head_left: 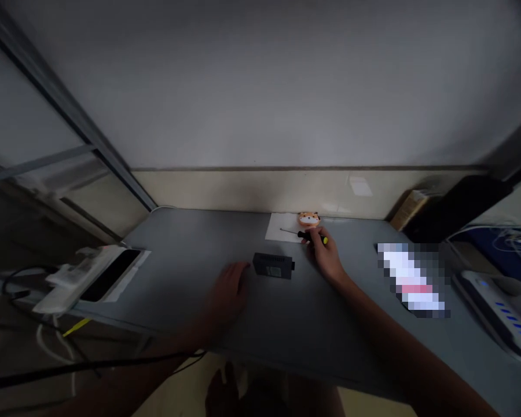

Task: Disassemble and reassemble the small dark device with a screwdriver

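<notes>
A small screwdriver [304,235] with a black and yellow handle is gripped in my right hand [323,250]. Its thin shaft points left over a white sheet of paper [278,226]. Just beyond that hand, an orange and white animal-face object [309,219] sits by the paper's right edge. A black box-shaped device [272,266] with slots along its top edge and a label on its front lies on the table between my hands. To its left, my left hand [231,284] rests on the tabletop, slightly blurred, fingers stretched towards the device and holding nothing.
The grey table [186,243] meets a wall at the back. At left lie a dark-screened phone [110,275] and white items, with cables below. At right are a pixelated object [412,281], a white device with blue lights [499,313] and a brown box [410,209].
</notes>
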Demonstrator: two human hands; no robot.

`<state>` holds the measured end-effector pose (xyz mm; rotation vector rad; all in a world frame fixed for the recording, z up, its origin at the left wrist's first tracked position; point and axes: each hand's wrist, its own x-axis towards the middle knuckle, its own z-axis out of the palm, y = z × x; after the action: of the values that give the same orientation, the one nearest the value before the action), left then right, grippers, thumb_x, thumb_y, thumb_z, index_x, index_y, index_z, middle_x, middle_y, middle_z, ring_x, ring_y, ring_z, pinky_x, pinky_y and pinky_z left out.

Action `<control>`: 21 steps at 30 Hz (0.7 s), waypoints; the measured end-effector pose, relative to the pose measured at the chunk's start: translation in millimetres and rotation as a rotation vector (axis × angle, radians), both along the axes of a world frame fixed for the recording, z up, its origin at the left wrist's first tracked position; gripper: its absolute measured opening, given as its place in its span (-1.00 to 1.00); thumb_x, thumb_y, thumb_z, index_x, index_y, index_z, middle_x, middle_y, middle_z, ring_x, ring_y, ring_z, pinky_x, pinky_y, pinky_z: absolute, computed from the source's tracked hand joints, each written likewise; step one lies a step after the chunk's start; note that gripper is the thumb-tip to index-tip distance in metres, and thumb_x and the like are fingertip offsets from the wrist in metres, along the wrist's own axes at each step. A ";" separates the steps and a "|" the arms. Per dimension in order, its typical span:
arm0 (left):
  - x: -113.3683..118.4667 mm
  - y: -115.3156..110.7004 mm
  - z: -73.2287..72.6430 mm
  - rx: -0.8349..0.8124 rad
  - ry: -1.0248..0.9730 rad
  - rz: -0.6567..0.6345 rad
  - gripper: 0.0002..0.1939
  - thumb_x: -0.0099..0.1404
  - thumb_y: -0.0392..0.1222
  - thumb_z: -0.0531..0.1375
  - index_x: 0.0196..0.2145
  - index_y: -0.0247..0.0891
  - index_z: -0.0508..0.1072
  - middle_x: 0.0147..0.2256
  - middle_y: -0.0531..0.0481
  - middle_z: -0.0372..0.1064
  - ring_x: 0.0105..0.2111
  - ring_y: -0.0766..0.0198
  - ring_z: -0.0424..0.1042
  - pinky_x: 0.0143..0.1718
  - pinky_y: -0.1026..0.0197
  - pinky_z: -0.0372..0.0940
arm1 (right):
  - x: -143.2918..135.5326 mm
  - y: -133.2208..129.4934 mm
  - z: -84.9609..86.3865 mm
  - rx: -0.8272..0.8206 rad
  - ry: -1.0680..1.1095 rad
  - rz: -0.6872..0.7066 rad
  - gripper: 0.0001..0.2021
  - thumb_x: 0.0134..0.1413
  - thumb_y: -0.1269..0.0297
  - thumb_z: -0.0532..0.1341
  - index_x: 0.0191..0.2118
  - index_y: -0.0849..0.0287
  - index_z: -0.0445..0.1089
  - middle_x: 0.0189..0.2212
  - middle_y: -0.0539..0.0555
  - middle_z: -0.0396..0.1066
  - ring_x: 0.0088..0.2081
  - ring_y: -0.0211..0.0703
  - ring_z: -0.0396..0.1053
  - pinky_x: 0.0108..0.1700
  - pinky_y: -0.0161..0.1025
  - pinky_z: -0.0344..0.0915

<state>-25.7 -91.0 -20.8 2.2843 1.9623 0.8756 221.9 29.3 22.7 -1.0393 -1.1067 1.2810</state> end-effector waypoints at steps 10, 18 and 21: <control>4.5 -5.9 1.5 -0.010 -0.097 -0.039 -0.55 0.34 -0.34 0.06 0.15 -0.22 0.40 0.00 -0.18 0.55 0.01 0.00 0.55 0.03 -0.04 0.50 | 5.4 -5.6 10.4 -0.066 -0.074 -0.078 -0.33 -0.28 -0.50 0.35 -0.36 0.08 0.40 -0.53 -0.05 0.43 -0.54 -0.26 0.23 -0.51 -0.28 0.15; -8.7 0.2 -19.8 -0.057 -0.549 0.014 -0.44 0.38 -0.16 0.13 0.31 -0.11 0.23 0.07 -0.19 0.48 -0.10 0.07 0.58 -0.04 -0.04 0.53 | 11.5 -4.6 2.2 -0.152 -0.024 -0.114 -0.42 -0.12 -0.40 0.34 -0.32 0.09 0.47 -0.52 -0.02 0.45 -0.56 -0.27 0.20 -0.53 -0.29 0.12; -23.0 9.4 -12.1 -0.147 -0.659 -0.064 -0.49 0.36 -0.08 0.17 0.25 -0.08 0.29 -0.01 -0.15 0.51 -0.23 0.12 0.57 -0.14 0.02 0.55 | 12.6 -5.3 1.9 -0.201 0.048 -0.113 -0.44 -0.13 -0.38 0.36 -0.36 0.09 0.45 -0.57 -0.04 0.43 -0.58 -0.27 0.20 -0.55 -0.29 0.09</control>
<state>-48.7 -81.6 -32.9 1.6639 1.5837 1.2245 234.6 23.9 24.5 -1.1965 -0.8837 1.3387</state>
